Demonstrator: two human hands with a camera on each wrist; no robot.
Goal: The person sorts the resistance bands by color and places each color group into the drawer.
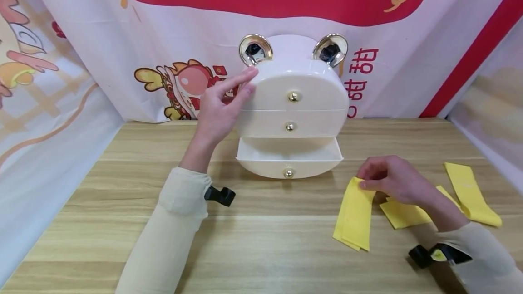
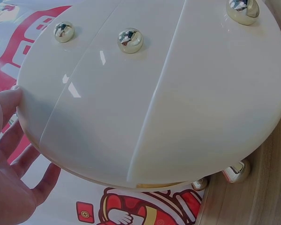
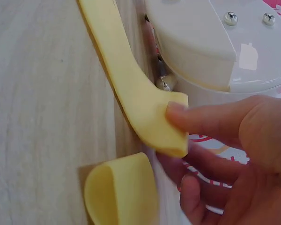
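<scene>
A glossy white rounded box with drawers (image 1: pixel 257 124) stands at the back middle, with two gold-rimmed round ornaments on top. Its bottom drawer (image 1: pixel 261 168) is pulled out, and the part of its inside in sight holds nothing. My left hand (image 1: pixel 218 110) touches the box's upper left side with extended fingers; in the left wrist view they lie along its curved edge. To the right of the drawer, my right hand (image 1: pixel 394 178) pinches the upper end of a folded yellow strip (image 1: pixel 354 217) between thumb and fingers. The strip hangs down toward the table.
Behind the right hand lie a yellow piece (image 1: pixel 404 214) and a longer curved yellow strip (image 1: pixel 470 189) on the wood-grain table (image 1: pixel 278 248). A printed cloth (image 1: pixel 196 26) hangs close behind the box and along the sides.
</scene>
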